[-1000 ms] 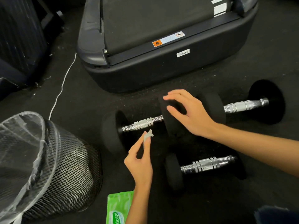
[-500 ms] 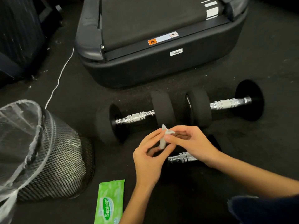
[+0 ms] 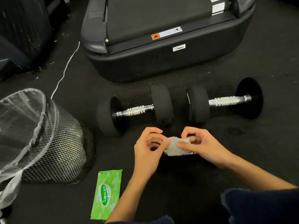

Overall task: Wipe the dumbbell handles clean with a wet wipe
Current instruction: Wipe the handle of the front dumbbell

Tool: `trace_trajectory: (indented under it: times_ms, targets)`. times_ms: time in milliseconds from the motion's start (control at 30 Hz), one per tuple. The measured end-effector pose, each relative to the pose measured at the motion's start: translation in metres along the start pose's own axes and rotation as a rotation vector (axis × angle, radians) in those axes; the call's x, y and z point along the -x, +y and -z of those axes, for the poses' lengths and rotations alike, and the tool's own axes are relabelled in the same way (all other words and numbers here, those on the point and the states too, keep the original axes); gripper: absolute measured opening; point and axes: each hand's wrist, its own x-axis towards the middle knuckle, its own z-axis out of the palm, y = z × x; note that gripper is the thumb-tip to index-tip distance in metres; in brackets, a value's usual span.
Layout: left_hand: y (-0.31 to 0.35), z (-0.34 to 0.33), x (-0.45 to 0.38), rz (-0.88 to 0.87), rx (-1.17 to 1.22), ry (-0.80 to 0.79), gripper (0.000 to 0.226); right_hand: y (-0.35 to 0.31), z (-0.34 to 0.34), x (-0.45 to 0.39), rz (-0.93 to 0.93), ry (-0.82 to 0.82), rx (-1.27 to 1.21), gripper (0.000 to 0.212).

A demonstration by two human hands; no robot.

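Note:
Two black dumbbells lie end to end on the dark floor: the left dumbbell [image 3: 135, 110] and the right dumbbell [image 3: 226, 101], each with a chrome handle. A third dumbbell lies nearer me, almost wholly hidden under my hands; only a sliver of chrome shows. My left hand [image 3: 148, 151] and my right hand [image 3: 202, 146] both pinch a small white wet wipe [image 3: 175, 147] and hold it spread between them, just above that hidden dumbbell.
A green pack of wet wipes [image 3: 107, 194] lies on the floor near my left forearm. A black mesh bin [image 3: 48, 143] with a clear liner stands at the left. A treadmill base [image 3: 161, 62] and a white cable [image 3: 64, 70] lie beyond the dumbbells.
My right hand left the left dumbbell's weight and joined my left hand at the wipe. The folded wipe has been pulled wider between both hands.

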Motion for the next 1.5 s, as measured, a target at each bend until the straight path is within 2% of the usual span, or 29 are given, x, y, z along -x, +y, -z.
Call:
trace_trajectory:
  times_ms: [67,100,167,300,400,533,600,700,833,967,1067,1200,1267,1367,1500]
  targets:
    - [-0.013,0.000,0.005,-0.248,-0.440,0.108,0.019,0.004,0.007,-0.002,0.058,0.111,0.226,0.020]
    - [-0.019,-0.001,0.010,-0.307,-0.564,0.094,0.026,0.007,0.008,-0.003,0.089,0.167,0.326,0.023]
    - [-0.031,-0.008,0.026,-0.293,-0.637,0.003,0.042,0.008,0.005,-0.007,0.181,0.222,0.448,0.039]
    - [-0.050,-0.021,0.049,-0.255,-0.970,-0.043,0.056,0.036,-0.014,-0.017,0.268,0.009,0.899,0.055]
    - [-0.057,-0.022,0.045,-0.196,-1.086,-0.062,0.060,0.064,-0.029,-0.006,0.376,-0.081,1.226,0.065]
    - [-0.060,-0.022,0.046,-0.212,-1.107,-0.084,0.059,0.084,-0.014,0.012,0.542,-0.066,1.287,0.067]
    - [-0.060,-0.024,0.046,-0.189,-1.117,-0.079,0.058,0.083,-0.013,0.002,0.524,-0.024,1.314,0.063]
    - [-0.061,-0.026,0.047,-0.169,-1.132,-0.068,0.058,0.083,-0.026,-0.009,0.443,-0.003,1.283,0.070]
    - [-0.063,-0.026,0.053,-0.186,-1.126,-0.057,0.058,0.082,-0.010,0.005,0.515,-0.086,1.196,0.070]
    - [-0.064,-0.027,0.054,-0.169,-1.150,-0.056,0.059,0.072,-0.016,-0.010,0.461,-0.030,1.193,0.062]
    - [-0.063,-0.026,0.052,-0.177,-1.148,-0.045,0.060,0.081,-0.019,0.003,0.565,-0.097,1.204,0.055]
    - [-0.063,-0.027,0.050,-0.162,-1.137,-0.053,0.059,0.083,-0.008,-0.006,0.551,-0.016,1.148,0.060]
    - [-0.062,-0.027,0.048,-0.157,-1.143,-0.054,0.059,0.082,-0.017,-0.011,0.530,-0.033,1.152,0.062]
    - [-0.063,-0.025,0.049,-0.178,-1.153,-0.052,0.059,0.092,-0.016,0.003,0.610,-0.095,1.150,0.055]
    - [-0.063,-0.026,0.049,-0.160,-1.150,-0.064,0.059,0.091,-0.012,-0.003,0.571,-0.039,1.161,0.056]
